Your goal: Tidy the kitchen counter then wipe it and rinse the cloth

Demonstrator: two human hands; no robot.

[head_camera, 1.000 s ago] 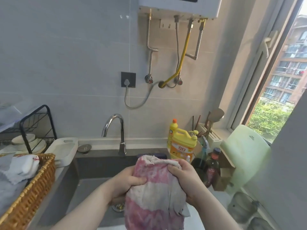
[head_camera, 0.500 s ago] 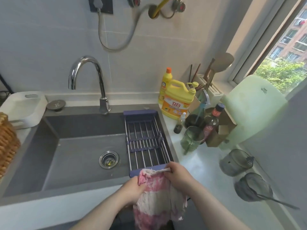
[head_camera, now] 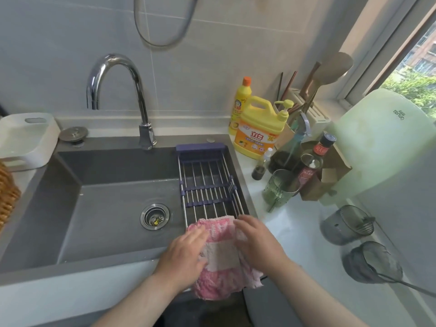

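Pink-and-white striped cloth [head_camera: 220,253] is draped over the near end of the sink rack [head_camera: 208,185] and the sink's front edge, lower part hanging down past the edge toward the person. Left hand [head_camera: 182,258] lies flat on the cloth's left side, fingers straight and together, pressing, not curled round anything. Right hand [head_camera: 258,240] sits on the cloth's right side, fingers mostly straight w/ tips at the cloth's top edge near the rack bars; also flat, no pinch visible.

Rack: purple frame w/ metal bars, spans the right part of the grey sink [head_camera: 99,208] front to back. Drain strainer [head_camera: 155,216] in the sink floor, left of the rack, some bits in it. Chrome faucet [head_camera: 122,90] stands behind the sink, spout arching left. Sink plug [head_camera: 73,133] lies on the ledge left of the faucet base, just beside a white tray [head_camera: 26,140]. Wicker basket [head_camera: 8,199] edge at far left.

Right counter: yellow detergent jug [head_camera: 258,131] w/ pump, slimmer yellow bottle [head_camera: 241,100] w/ orange cap behind it, dark sauce bottle [head_camera: 313,161], green ribbed cup [head_camera: 279,188], utensil holder [head_camera: 313,107] w/ ladle and chopsticks. Pale green cutting board [head_camera: 377,142] leans by the window. Two grey strainers [head_camera: 349,224] lie on the white counter [head_camera: 297,237] near the right edge.
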